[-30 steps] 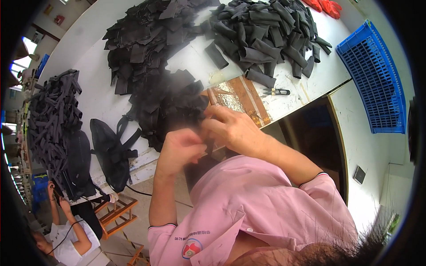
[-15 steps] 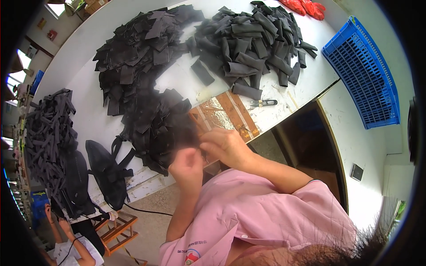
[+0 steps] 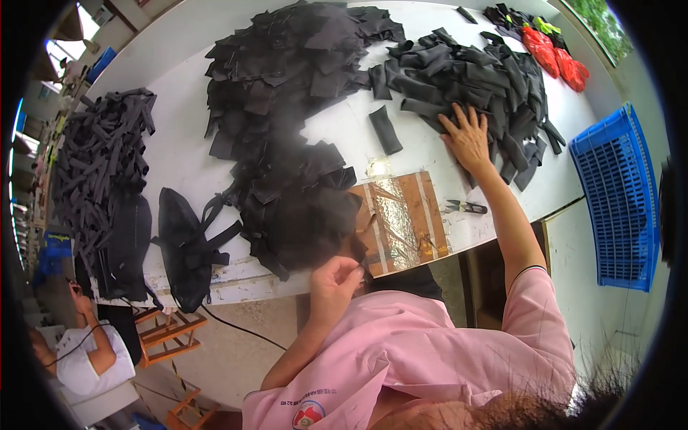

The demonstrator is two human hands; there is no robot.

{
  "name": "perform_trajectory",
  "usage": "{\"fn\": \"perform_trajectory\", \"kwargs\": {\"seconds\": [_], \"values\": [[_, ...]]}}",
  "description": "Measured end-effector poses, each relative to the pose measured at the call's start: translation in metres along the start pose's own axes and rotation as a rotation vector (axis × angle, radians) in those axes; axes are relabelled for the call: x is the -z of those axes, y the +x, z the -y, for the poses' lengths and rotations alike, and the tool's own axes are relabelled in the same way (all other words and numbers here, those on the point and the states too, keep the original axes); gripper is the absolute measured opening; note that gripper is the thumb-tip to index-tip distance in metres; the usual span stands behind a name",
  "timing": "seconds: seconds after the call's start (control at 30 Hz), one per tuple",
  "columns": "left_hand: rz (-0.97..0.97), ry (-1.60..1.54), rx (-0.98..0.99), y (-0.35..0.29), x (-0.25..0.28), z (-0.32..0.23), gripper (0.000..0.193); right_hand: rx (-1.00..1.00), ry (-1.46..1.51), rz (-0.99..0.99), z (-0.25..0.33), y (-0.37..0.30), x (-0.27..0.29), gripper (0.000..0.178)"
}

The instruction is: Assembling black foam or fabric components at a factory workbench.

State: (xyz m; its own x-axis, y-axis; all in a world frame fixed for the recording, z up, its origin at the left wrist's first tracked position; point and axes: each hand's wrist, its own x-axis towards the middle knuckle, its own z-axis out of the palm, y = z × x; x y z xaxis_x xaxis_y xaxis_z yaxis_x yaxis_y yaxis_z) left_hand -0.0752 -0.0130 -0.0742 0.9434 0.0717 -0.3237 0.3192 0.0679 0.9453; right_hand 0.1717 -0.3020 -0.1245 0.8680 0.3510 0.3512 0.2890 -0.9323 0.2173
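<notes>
My right hand (image 3: 469, 142) reaches out to the pile of black fabric tubes (image 3: 494, 79), its fingers spread and lying on the near side of the heap. My left hand (image 3: 335, 283) is at the table's front edge, thumb and fingertips pinched together. Dark material shows by those fingertips, but whether they hold it I cannot make out. Just beyond that hand lies a brown board (image 3: 419, 244) with strips of clear tape. To its left spreads a large heap of flat black fabric pieces (image 3: 287, 129). One loose black tube (image 3: 385, 130) lies between the heaps.
Thread snips (image 3: 467, 207) lie right of the board. A blue plastic crate (image 3: 620, 197) stands at the right, with red plastic bags (image 3: 555, 59) behind. At left are narrow black strips (image 3: 100, 165) and a black padded piece with straps (image 3: 185, 251). Another person (image 3: 86, 351) sits lower left.
My right hand has left my left hand and gone out to the tube pile, opening its fingers. My left hand stays near the table edge. The view has shifted, so the table sits differently.
</notes>
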Motion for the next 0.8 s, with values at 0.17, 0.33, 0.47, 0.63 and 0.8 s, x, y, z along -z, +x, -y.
{"fn": "perform_trajectory", "kwargs": {"seconds": [0.17, 0.33, 0.47, 0.63, 0.8], "values": [[-0.070, -0.076, 0.018, 0.000, 0.006, -0.016, 0.005, -0.096, -0.127, 0.073, -0.066, 0.017, -0.016, 0.043], [-0.081, -0.156, 0.008, 0.000, -0.003, -0.026, 0.005, -0.204, -0.055, 0.153, -0.077, 0.022, 0.011, 0.038], [-0.087, -0.170, -0.052, -0.002, -0.019, -0.027, 0.004, -0.247, 0.595, -0.365, 0.003, -0.014, 0.079, 0.016], [-0.028, -0.073, -0.283, 0.004, -0.032, -0.027, 0.006, -0.142, 1.493, 0.142, 0.129, -0.094, 0.171, 0.014], [-0.033, -0.019, -0.409, 0.003, -0.031, -0.018, 0.004, -0.307, 1.500, 0.137, 0.165, -0.107, 0.180, 0.013]]}}
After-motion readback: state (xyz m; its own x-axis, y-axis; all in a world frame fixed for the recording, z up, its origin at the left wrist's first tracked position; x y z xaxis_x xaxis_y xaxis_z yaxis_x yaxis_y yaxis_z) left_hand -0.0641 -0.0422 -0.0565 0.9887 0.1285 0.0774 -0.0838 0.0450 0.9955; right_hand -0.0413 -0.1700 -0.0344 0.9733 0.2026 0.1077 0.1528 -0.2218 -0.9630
